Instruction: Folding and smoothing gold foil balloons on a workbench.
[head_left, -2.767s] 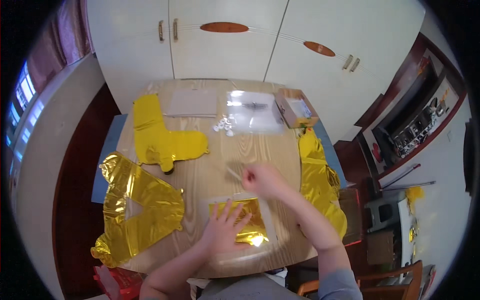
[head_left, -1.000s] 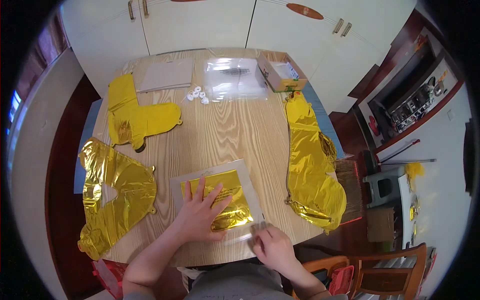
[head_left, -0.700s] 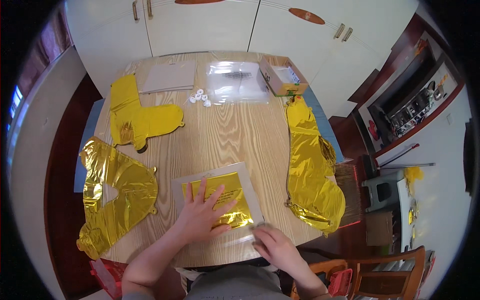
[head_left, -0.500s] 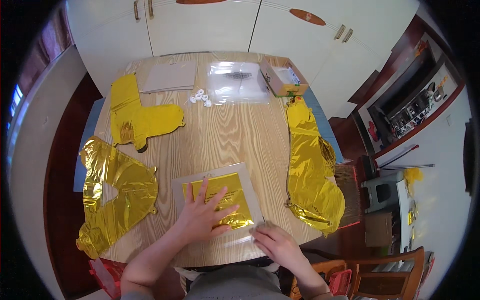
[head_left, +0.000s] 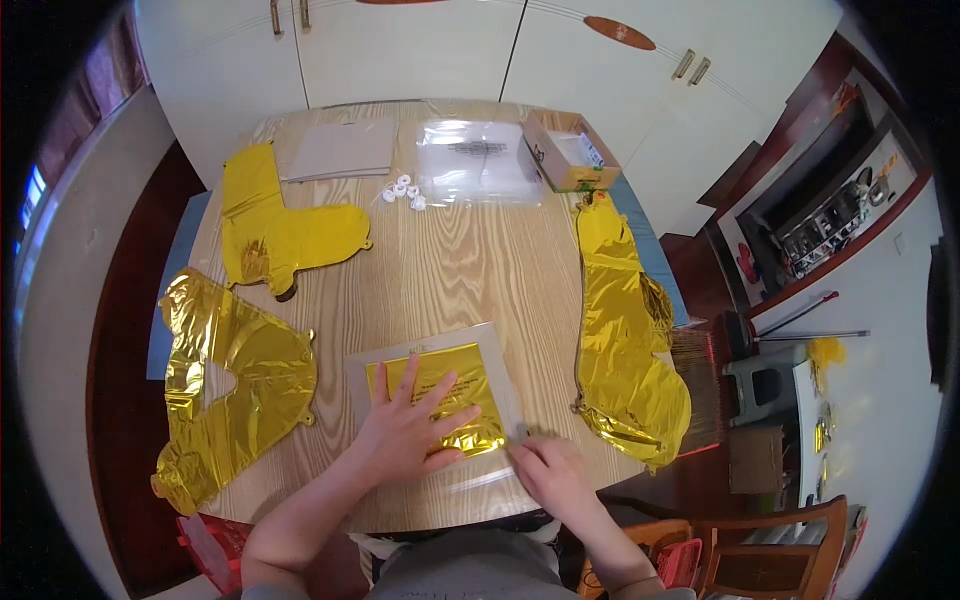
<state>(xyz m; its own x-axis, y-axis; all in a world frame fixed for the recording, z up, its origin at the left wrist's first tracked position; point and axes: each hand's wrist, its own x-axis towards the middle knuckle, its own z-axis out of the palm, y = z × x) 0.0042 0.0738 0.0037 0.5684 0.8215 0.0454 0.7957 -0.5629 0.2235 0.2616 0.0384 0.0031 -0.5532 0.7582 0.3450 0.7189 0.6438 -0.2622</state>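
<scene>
A clear plastic bag (head_left: 465,487) lies near the table's front edge, with a grey card (head_left: 492,352) and a folded gold foil balloon (head_left: 462,364) inside. My left hand (head_left: 405,435) rests flat on it, fingers spread over the gold foil. At the bag's near right corner, my right hand (head_left: 552,478) is closed, its fingertips pinching the bag's edge beside the open end. Exactly what sits between those fingertips is partly hidden.
Flat gold foil balloons lie at far left (head_left: 295,238), near left (head_left: 250,385) and right (head_left: 625,330). Along the back are grey cards (head_left: 342,150), white ribbon rolls (head_left: 403,188), clear bags (head_left: 475,165) and a cardboard box (head_left: 580,182). A wooden chair (head_left: 765,560) stands at lower right.
My right hand has shifted slightly away from me along the bag's right corner, its fingers more curled. My left hand stays pressed on the bag.
</scene>
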